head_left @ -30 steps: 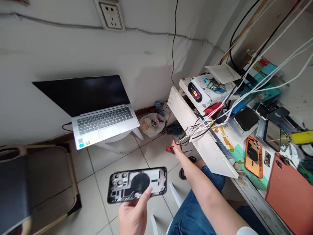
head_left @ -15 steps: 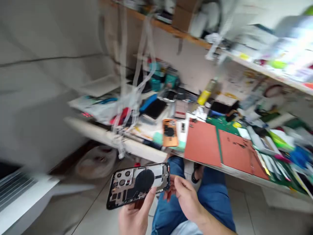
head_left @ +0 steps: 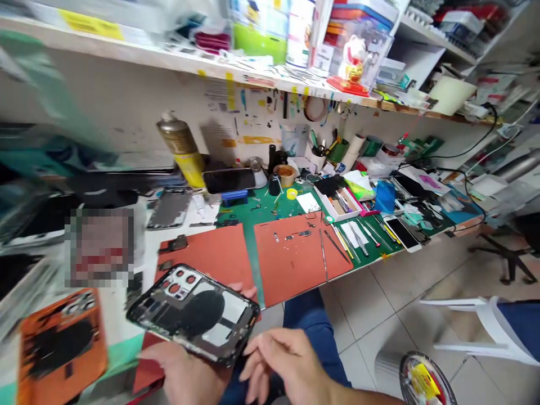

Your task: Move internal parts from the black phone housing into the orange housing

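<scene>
My left hand (head_left: 181, 368) grips a smartphone housing (head_left: 198, 310) from below, its fingertips showing past the far edge. The housing's open inside faces up, with a dark round pad and several camera openings at its upper left. It is tilted over the front of the bench. My right hand (head_left: 291, 360) is beside the housing's near right corner, fingers loosely bent and apart, holding nothing visible; whether a fingertip touches the corner I cannot tell. Behind the housing lies a reddish mat (head_left: 223, 253). An orange phone back (head_left: 90, 360) lies at the left.
A second reddish mat (head_left: 274, 281) carries small parts and tweezers (head_left: 323, 256). Tools, a white phone (head_left: 403, 233) and a parts box (head_left: 352, 212) lie to the right. A yellow spray can (head_left: 188, 163) stands behind. A shelf (head_left: 169, 59) overhangs the bench; a bin (head_left: 388, 368) stands on the floor.
My view has swung right and come nearer the bench. The housing, held in my left hand, has moved from over the floor to the mat's front edge. My right hand stays beside it.
</scene>
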A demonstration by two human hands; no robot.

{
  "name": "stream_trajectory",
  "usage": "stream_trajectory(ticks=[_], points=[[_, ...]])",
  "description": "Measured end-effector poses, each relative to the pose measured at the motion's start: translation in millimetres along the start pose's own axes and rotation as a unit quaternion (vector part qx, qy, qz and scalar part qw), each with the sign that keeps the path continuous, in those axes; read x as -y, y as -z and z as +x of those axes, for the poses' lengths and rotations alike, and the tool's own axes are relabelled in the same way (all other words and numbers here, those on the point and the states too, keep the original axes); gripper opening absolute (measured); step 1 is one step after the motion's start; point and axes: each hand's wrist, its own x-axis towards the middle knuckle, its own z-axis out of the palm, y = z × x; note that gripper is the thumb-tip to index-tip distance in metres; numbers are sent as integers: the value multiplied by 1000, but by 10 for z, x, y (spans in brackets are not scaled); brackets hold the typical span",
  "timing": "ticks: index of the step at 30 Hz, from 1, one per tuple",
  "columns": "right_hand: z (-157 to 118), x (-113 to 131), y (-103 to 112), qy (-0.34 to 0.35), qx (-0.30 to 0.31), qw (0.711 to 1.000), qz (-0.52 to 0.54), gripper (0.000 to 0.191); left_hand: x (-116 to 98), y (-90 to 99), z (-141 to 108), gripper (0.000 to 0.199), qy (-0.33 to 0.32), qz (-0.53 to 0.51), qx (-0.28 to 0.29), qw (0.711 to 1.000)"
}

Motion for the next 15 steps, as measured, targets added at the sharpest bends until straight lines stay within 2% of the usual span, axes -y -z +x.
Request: stream_trajectory(ticks=[1, 2, 3, 4, 6, 8, 10, 12, 15], points=[[8, 130, 240, 21, -75, 990, -121, 65, -72, -126, 57, 71, -2, 11, -9, 1000], [24, 263, 491, 51, -172, 947, -267, 60, -144, -228, 106, 62, 1, 11, -15, 1000], [54, 388, 738, 61, -267, 875, -398, 57, -212, -306, 147, 59, -1, 10, -21, 1000], [103, 492, 963, 52, -306, 844, -438, 49, -275, -360, 183, 61, 2, 2, -30, 1000], [256, 620, 1296, 33, -335, 807, -485, 32, -380, -415, 245, 74, 28, -19, -46, 998], [447, 645, 1453, 10, -335, 788, -517, 18, -447, -418, 295, 79, 61, -46, -54, 996], [626, 624, 1487, -11, -333, 767, -549, 12, -468, -393, 331, 71, 64, -63, -39, 995], [749, 623, 1483, -29, -333, 749, -572, 15, -445, -353, 352, 66, 33, -66, -13, 997], [762, 712, 1492, -40, -333, 736, -588, 13, -378, -301, 362, 73, 11, -82, 14, 996]])
